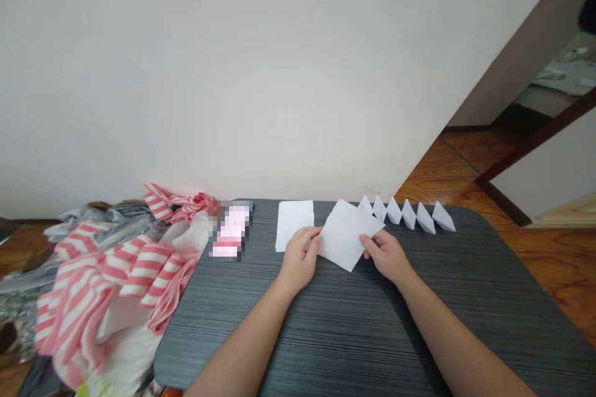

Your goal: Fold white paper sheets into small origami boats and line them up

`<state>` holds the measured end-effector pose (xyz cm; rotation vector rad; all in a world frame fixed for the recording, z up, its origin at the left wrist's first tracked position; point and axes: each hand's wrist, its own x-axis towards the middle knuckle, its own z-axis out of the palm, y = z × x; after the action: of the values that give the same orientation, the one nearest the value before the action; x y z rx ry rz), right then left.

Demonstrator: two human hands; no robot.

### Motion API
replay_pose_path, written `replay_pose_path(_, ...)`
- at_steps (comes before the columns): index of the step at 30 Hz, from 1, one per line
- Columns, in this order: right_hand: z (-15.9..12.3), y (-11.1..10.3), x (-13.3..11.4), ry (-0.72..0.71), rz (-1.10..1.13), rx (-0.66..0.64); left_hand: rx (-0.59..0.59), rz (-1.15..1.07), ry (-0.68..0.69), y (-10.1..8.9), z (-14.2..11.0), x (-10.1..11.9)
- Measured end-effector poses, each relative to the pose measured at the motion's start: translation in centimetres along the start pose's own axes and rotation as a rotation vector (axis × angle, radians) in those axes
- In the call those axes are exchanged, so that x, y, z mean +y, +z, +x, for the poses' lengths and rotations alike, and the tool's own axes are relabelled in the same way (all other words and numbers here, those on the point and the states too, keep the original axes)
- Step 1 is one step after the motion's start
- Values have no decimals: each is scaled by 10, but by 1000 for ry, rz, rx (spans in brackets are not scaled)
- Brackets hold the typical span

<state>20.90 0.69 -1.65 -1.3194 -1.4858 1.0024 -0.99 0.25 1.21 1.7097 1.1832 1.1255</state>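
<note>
A white sheet of paper [348, 232], roughly square and turned corner-on, is held up over the dark table. My left hand [302, 257] pinches its left corner between thumb and fingers. On the other side my right hand [385, 253] grips the right part, thumb on top and fingers beneath. Just left of the held sheet lies a stack of white paper [293, 223], partly behind my left hand. Behind and right of it stands a row of several folded white paper boats [408, 215]; the held sheet covers part of the leftmost one.
The dark wood-grain table [326, 341] has rounded corners and meets a pale wall [279, 74]. A blurred-out phone-like object [231, 230] lies at the table's left. Red-and-white striped cloth [139, 266] and plastic bags are heaped beyond the left edge. Wooden floor [447, 161] shows at right.
</note>
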Motion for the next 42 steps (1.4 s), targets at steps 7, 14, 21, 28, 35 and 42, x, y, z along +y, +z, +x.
replay_pose_path(7,1,-6,10,58,53,31,-109,700,197,4,-1,-14)
replay_pose_path(14,0,-9,12,83,88,4,-120,883,95,2,-3,-27)
replay_pose_path(21,0,-9,11,106,105,-11,-39,960,-58,-10,-3,-20)
replay_pose_path(28,1,-8,14,72,56,-22,75,927,-74,-15,-1,-22)
replay_pose_path(35,0,-3,9,53,71,-41,136,360,95,-11,0,-9)
replay_pose_path(42,-2,2,0,62,113,-118,-76,-132,-197,6,-4,-6)
